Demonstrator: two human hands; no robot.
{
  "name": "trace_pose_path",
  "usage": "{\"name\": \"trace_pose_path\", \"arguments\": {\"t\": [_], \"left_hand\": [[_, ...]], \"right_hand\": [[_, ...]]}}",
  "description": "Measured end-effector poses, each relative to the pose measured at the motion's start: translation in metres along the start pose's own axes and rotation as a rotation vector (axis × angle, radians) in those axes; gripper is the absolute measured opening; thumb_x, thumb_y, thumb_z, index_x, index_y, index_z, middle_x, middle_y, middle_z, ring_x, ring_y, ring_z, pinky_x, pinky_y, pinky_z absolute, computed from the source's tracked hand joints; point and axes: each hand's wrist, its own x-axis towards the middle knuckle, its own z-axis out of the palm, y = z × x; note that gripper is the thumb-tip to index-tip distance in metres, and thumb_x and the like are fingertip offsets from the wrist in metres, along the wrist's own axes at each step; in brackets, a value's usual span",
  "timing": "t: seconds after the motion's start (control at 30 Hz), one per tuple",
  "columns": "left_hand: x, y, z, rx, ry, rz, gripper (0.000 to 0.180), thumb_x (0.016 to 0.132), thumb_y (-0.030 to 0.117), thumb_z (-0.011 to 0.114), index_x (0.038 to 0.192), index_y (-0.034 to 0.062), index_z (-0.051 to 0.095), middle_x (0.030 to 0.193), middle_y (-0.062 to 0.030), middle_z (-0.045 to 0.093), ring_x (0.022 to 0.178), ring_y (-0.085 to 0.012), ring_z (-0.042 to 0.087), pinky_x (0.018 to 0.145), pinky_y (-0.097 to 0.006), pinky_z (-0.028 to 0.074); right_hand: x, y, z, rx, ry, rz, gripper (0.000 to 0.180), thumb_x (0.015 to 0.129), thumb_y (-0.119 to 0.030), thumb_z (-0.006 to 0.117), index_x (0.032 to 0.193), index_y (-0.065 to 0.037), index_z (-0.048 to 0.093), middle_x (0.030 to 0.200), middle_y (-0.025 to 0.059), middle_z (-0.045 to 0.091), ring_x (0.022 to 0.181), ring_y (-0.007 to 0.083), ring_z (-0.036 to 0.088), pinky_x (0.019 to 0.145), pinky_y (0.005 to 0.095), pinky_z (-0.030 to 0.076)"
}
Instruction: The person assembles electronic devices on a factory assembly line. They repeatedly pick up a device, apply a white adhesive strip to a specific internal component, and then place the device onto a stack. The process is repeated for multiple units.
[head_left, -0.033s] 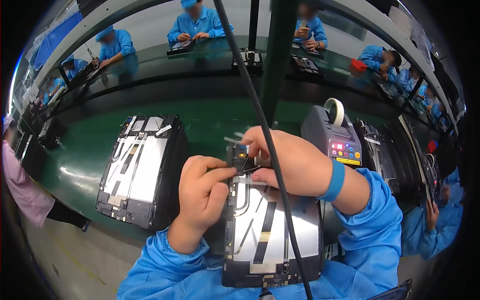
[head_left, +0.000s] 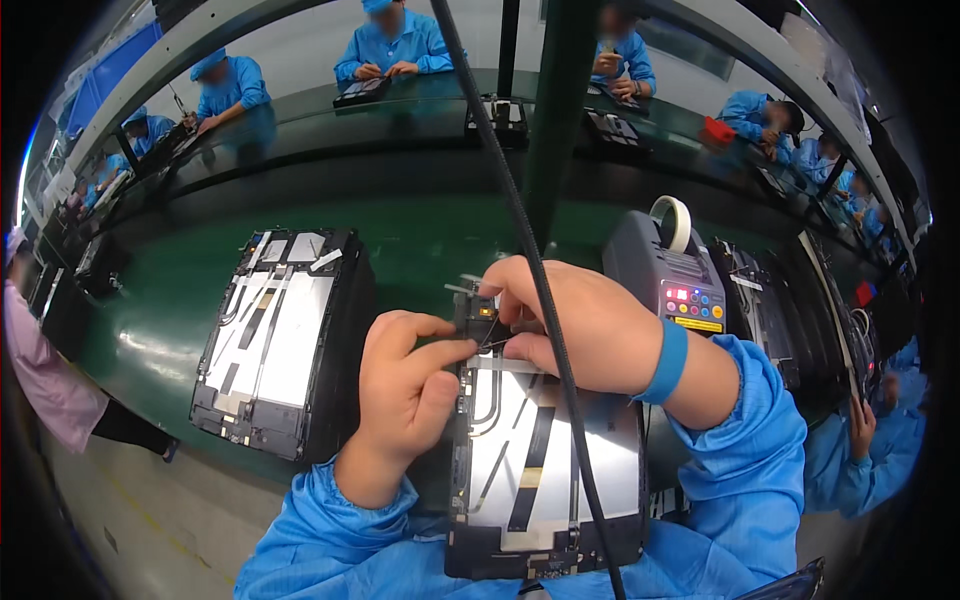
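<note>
An open tablet chassis with silver inner plates and black strips lies in front of me, its near end over my lap. My left hand pinches a thin dark strip at the chassis's far end between thumb and forefinger. My right hand, a blue band on its wrist, curls over that same far end with its fingertips right beside the strip, and it hides the parts beneath. Both sleeves are blue.
A second open chassis lies to the left on the green belt. A grey tape dispenser stands at the right, with more chassis behind it. A black cable hangs across the middle. Workers in blue sit across the line and to my right.
</note>
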Motion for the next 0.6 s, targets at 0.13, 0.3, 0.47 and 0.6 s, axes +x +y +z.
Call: {"name": "trace_pose_path", "arguments": {"t": [0.13, 0.3, 0.47, 0.6], "left_hand": [[-0.006, -0.007, 0.001, 0.005, -0.048, 0.0, 0.052, 0.091, 0.049, 0.045, 0.089, 0.0026, 0.068, 0.092, -0.0148, 0.058, 0.085, -0.0316, 0.053, 0.079, -0.041, 0.04], [-0.008, -0.01, 0.002, 0.01, -0.065, 0.017, 0.053, 0.091, 0.051, 0.045, 0.09, 0.0036, 0.068, 0.091, -0.014, 0.055, 0.085, -0.0319, 0.052, 0.079, -0.041, 0.04], [-0.011, -0.015, 0.002, 0.026, -0.062, 0.012, 0.049, 0.089, 0.05, 0.048, 0.09, 0.0054, 0.068, 0.096, -0.0144, 0.054, 0.091, -0.0331, 0.051, 0.083, -0.043, 0.039], [-0.014, -0.016, 0.009, -0.002, -0.038, -0.079, 0.044, 0.085, 0.048, 0.055, 0.097, 0.0083, 0.069, 0.113, -0.0179, 0.051, 0.108, -0.0379, 0.046, 0.096, -0.047, 0.034]], "right_hand": [[0.018, 0.012, 0.005, -0.105, -0.061, -0.054, 0.031, 0.079, -0.008, 0.065, 0.105, -0.005, 0.048, 0.078, 0.0152, 0.059, 0.081, 0.0359, 0.059, 0.069, 0.0449, 0.046], [0.033, 0.02, 0.013, -0.139, -0.015, -0.111, 0.026, 0.074, -0.002, 0.067, 0.096, -0.004, 0.053, 0.076, 0.0109, 0.061, 0.073, 0.0299, 0.063, 0.063, 0.0376, 0.048], [0.028, 0.01, 0.011, -0.162, -0.096, 0.154, 0.028, 0.074, -0.003, 0.065, 0.097, -0.002, 0.05, 0.068, 0.0112, 0.06, 0.066, 0.0293, 0.062, 0.059, 0.0368, 0.048], [0.024, 0.01, 0.014, -0.03, -0.035, 0.273, 0.028, 0.075, -0.006, 0.066, 0.098, -0.001, 0.051, 0.063, 0.0089, 0.059, 0.06, 0.0226, 0.061, 0.055, 0.0326, 0.046]]}}
